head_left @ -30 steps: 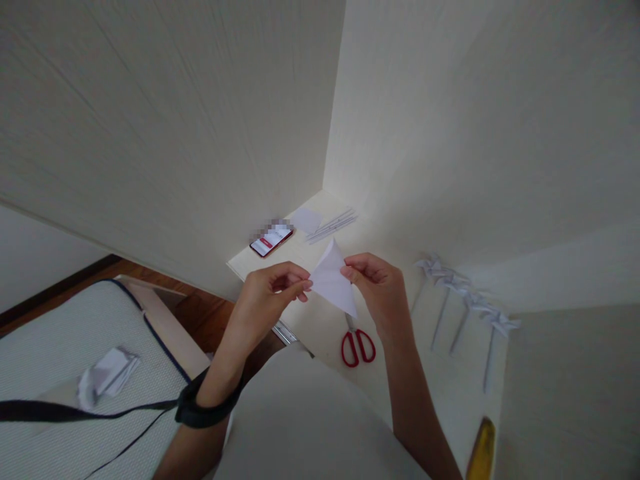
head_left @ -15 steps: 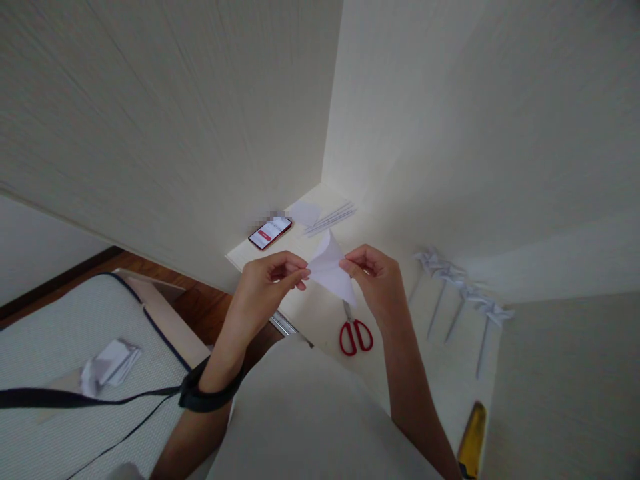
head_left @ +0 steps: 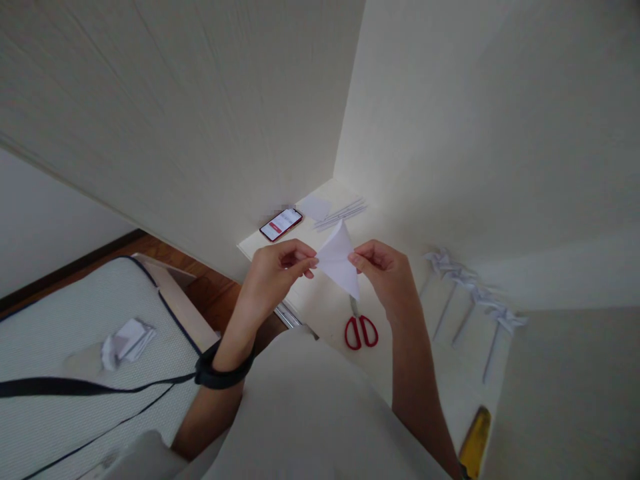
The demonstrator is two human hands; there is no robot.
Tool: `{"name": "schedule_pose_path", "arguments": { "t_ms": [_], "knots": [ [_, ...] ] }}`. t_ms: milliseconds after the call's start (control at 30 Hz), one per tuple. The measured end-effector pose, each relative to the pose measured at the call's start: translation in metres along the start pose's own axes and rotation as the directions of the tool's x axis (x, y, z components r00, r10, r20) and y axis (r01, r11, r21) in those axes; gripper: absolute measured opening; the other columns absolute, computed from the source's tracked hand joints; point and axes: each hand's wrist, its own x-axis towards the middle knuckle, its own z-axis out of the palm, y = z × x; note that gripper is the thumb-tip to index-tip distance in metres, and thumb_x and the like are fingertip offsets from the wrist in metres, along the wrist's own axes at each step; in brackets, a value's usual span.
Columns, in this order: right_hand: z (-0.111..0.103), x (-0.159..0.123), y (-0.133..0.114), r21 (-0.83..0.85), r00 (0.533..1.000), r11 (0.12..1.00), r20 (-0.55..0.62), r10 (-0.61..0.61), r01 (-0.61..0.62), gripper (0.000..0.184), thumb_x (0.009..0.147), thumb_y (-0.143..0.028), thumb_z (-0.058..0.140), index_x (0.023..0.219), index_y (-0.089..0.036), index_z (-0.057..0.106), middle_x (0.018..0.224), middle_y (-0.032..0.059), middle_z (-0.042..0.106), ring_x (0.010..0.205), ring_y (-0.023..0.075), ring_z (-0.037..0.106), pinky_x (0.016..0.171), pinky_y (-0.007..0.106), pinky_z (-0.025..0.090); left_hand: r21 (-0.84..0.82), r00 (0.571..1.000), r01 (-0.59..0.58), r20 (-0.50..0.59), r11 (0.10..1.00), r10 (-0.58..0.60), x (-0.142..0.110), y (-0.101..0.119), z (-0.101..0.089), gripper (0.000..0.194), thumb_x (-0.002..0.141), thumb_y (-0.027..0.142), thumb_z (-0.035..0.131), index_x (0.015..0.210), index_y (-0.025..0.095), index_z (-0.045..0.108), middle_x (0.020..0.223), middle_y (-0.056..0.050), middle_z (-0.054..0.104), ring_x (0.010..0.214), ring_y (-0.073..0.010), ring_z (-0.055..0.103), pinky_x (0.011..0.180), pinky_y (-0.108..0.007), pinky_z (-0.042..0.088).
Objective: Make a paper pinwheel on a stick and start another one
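Note:
Between my two hands is a small white sheet of paper, held up over the white tabletop with its corners pointing up and down. My left hand pinches its left corner between thumb and fingers. On the opposite side, my right hand grips the right corner the same way. Red-handled scissors lie below the paper, their blades partly hidden behind it. Several thin sticks and another piece of white paper rest farther back.
A phone with a lit screen lies near the back left edge. Several paper pinwheels on sticks line the right side, and a yellow object sits lower right. A paper stack rests on a mattress at left.
The view has shifted slightly, so most things appear a little farther right. Both hands keep hold of the paper, which now looks flatter and more folded into a narrow shape.

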Motion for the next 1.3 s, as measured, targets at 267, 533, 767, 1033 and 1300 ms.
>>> {"name": "schedule_pose_path", "arguments": {
  "t_ms": [267,533,767,1033,1300],
  "knots": [
    [0.0021,0.0014,0.0009,0.028,1.0,1.0,0.016,-0.011,0.01,0.023,0.09,-0.029,0.061,0.081,-0.009,0.057,0.071,-0.0019,0.054,0.063,0.0066,0.053,0.061,0.02,0.048,-0.009,1.0,0.011,-0.003,1.0,-0.011,0.0002,0.0008,-0.0005,0.016,0.084,0.027,0.065,0.085,0.012,0.061,0.073,0.002,0.062,0.062,-0.0098,0.06,0.061,-0.026,0.052],
    [0.0016,-0.0012,-0.0011,0.015,1.0,1.0,0.005,-0.006,0.006,0.022,0.09,-0.029,0.061,0.082,-0.009,0.057,0.072,-0.0015,0.055,0.065,0.007,0.054,0.063,0.021,0.049,-0.003,1.0,0.018,-0.004,1.0,-0.018,0.0005,0.0039,0.001,0.015,0.084,0.026,0.065,0.084,0.011,0.062,0.072,0.002,0.062,0.061,-0.0096,0.059,0.061,-0.026,0.052],
    [0.0023,-0.0003,-0.0039,0.013,1.0,1.0,-0.002,-0.002,0.002,0.02,0.09,-0.029,0.061,0.087,-0.009,0.058,0.078,0.0001,0.057,0.07,0.0086,0.057,0.068,0.024,0.051,0.014,1.0,0.01,0.013,1.0,-0.01,0.0004,0.0008,0.0006,0.015,0.085,0.027,0.064,0.085,0.012,0.061,0.073,0.002,0.062,0.062,-0.01,0.06,0.062,-0.027,0.053],
    [0.0049,-0.0007,-0.0021,-0.038,0.998,0.998,-0.047,-0.046,0.044,0.019,0.089,-0.028,0.063,0.089,-0.009,0.059,0.085,0.0018,0.058,0.077,0.01,0.057,0.073,0.026,0.051,0.077,1.0,-0.014,0.027,0.997,0.012,-0.0011,-0.0024,-0.0001,0.017,0.086,0.029,0.062,0.085,0.012,0.061,0.072,0.002,0.062,0.063,-0.0105,0.061,0.063,-0.027,0.053],
    [0.0067,-0.0028,-0.0011,-0.001,1.0,1.0,-0.021,-0.02,0.02,0.019,0.09,-0.028,0.062,0.091,-0.009,0.059,0.076,-0.0008,0.055,0.066,0.0071,0.053,0.062,0.02,0.049,0.191,0.989,-0.093,-0.093,0.977,0.113,-0.0035,0.0062,-0.0016,0.016,0.086,0.029,0.062,0.084,0.013,0.062,0.082,-0.001,0.065,0.075,-0.0133,0.062,0.071,-0.031,0.053]
  ]
}}
